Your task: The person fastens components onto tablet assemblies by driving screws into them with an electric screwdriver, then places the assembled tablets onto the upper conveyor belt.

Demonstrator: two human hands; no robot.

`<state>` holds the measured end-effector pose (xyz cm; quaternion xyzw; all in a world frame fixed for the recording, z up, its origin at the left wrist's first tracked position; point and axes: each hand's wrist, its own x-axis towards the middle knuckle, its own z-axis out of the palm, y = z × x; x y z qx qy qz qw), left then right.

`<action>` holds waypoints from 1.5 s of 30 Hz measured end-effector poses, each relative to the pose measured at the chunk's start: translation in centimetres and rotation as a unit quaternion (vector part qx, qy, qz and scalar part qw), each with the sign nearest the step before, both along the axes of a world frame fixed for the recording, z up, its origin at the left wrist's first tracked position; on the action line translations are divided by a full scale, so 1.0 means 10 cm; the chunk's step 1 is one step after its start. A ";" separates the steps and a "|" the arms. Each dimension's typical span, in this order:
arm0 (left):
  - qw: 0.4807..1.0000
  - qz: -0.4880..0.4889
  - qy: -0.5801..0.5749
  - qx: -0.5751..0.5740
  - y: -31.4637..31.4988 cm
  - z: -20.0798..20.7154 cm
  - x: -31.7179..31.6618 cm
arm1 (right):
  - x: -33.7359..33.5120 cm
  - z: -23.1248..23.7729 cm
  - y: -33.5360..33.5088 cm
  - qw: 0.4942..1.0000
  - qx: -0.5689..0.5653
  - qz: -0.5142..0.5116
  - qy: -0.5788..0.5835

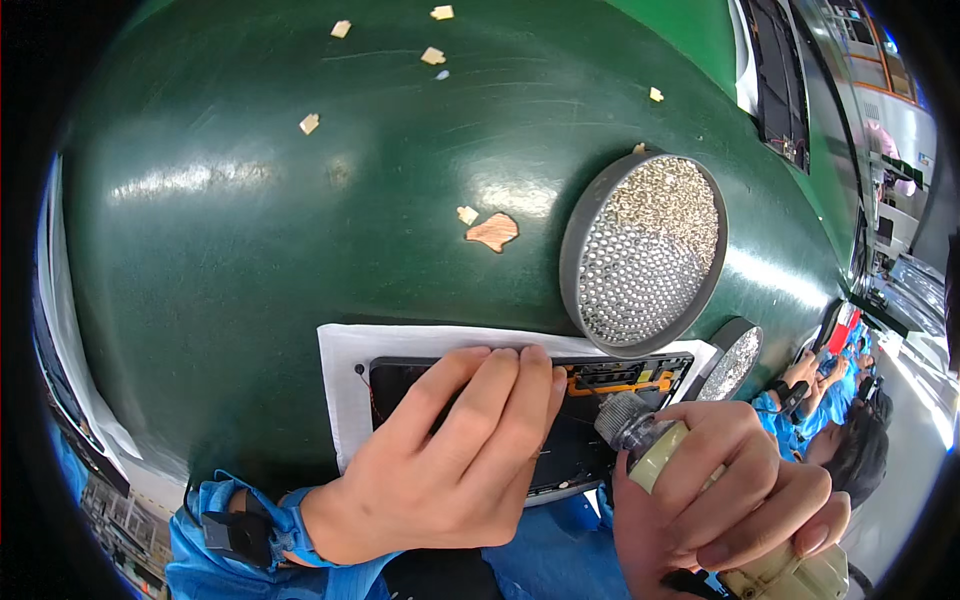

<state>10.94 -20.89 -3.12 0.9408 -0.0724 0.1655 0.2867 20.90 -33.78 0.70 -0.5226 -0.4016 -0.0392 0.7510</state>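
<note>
A dark, flat electronic device (580, 440) with orange ribbon parts along its far right side rests on a white sheet (345, 375). My left hand (455, 455) lies over it, fingers stretched out side by side with their tips at its far edge; the thumb is hidden. Gripped in my right hand (725, 480) is an electric screwdriver (655, 455) with a pale green body and a clear, ribbed nose. Its nose slants towards the device, close to the left fingertips. Whether the bit touches a screw is too small to tell.
Beyond the device stands a round grey-rimmed tray (645, 285) of small screws, with a second screw dish (730, 362) to its right. A wood-coloured piece (493, 232) and several cream scraps (433, 56) lie on the green table (230, 270). Co-workers (830, 400) sit at the right.
</note>
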 end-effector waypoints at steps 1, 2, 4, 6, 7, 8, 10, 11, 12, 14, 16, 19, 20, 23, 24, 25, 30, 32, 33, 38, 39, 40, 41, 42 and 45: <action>1.000 0.000 0.004 -0.002 -0.01 0.00 0.00 | 0.01 0.01 -0.01 1.000 -0.011 0.007 0.004; 1.000 0.000 0.008 -0.005 -0.01 0.01 -0.01 | 0.01 0.00 -0.01 1.000 -0.014 0.010 0.005; 1.000 0.002 0.016 -0.009 -0.02 0.02 -0.01 | 0.02 -0.03 -0.01 1.000 -0.013 0.010 -0.004; 1.000 0.004 0.025 -0.014 -0.02 0.01 -0.02 | 0.02 -0.05 -0.02 1.000 -0.012 0.017 -0.002; 1.000 0.005 0.022 -0.009 -0.03 0.00 -0.02 | 0.03 -0.05 -0.02 1.000 -0.008 0.021 -0.001; 1.000 0.006 0.019 -0.003 -0.04 -0.01 -0.02 | 0.03 -0.06 -0.03 1.000 -0.011 0.023 0.000; 1.000 0.004 0.025 -0.009 -0.03 0.01 -0.01 | 0.04 -0.07 -0.03 1.000 -0.013 0.025 -0.004; 0.999 0.002 0.030 -0.012 -0.03 0.02 -0.01 | 0.06 -0.08 -0.04 1.000 -0.014 0.026 -0.004; 0.999 0.003 0.030 -0.012 -0.03 0.01 -0.01 | 0.07 -0.08 -0.04 0.999 -0.014 0.035 -0.005; 1.000 0.013 0.025 -0.012 -0.06 -0.01 -0.02 | 0.08 -0.10 -0.04 0.999 -0.013 0.044 -0.005; 0.999 0.013 0.027 -0.020 -0.07 -0.02 -0.01 | 0.07 -0.09 -0.04 0.999 -0.020 0.029 -0.001; 0.999 0.008 0.022 -0.034 -0.08 -0.05 0.04 | 0.08 -0.07 -0.06 0.999 -0.038 0.023 -0.010; 0.999 0.011 0.026 -0.030 -0.06 -0.01 0.02 | 0.07 -0.06 -0.03 0.999 -0.034 0.028 -0.006; 0.999 0.020 0.030 -0.019 -0.04 0.01 -0.01 | 0.07 -0.01 -0.05 0.998 -0.040 0.039 -0.007; 0.999 0.023 0.029 -0.020 -0.04 0.01 -0.01 | 0.10 0.04 -0.15 0.989 -0.071 0.100 0.084; 0.999 0.019 0.027 -0.015 -0.04 0.01 0.00 | 0.11 0.07 -0.21 0.967 -0.103 0.157 0.172; 0.999 0.024 0.020 -0.014 -0.03 0.03 -0.04 | 0.07 -0.02 -0.02 0.992 -0.089 0.089 0.027; 0.999 0.016 0.034 -0.040 -0.03 0.04 -0.03 | 0.09 -0.04 0.04 0.994 -0.077 0.072 -0.026; 0.999 0.014 0.030 -0.040 -0.03 0.03 -0.02 | 0.10 -0.06 0.03 0.995 -0.073 0.069 -0.029; 0.999 0.020 0.008 -0.025 -0.05 -0.05 -0.03 | 0.14 0.01 -0.10 0.997 -0.062 0.041 -0.017; 1.000 0.016 0.002 -0.026 -0.02 -0.02 0.00 | 0.22 0.11 -0.19 0.998 -0.026 0.045 -0.026; 1.000 0.009 0.010 -0.027 -0.01 0.01 0.01 | 0.25 0.17 -0.22 0.998 0.011 0.048 -0.030; 0.999 0.001 0.018 -0.028 0.00 0.05 0.01 | 0.29 0.16 -0.24 0.998 0.044 0.034 -0.039; 0.999 -0.004 0.019 -0.029 0.01 0.07 0.01 | 0.31 0.11 -0.24 0.998 0.043 0.029 -0.039; 0.999 -0.015 0.039 -0.020 0.03 0.03 0.03 | 0.33 -0.09 -0.17 0.997 0.051 -0.057 -0.015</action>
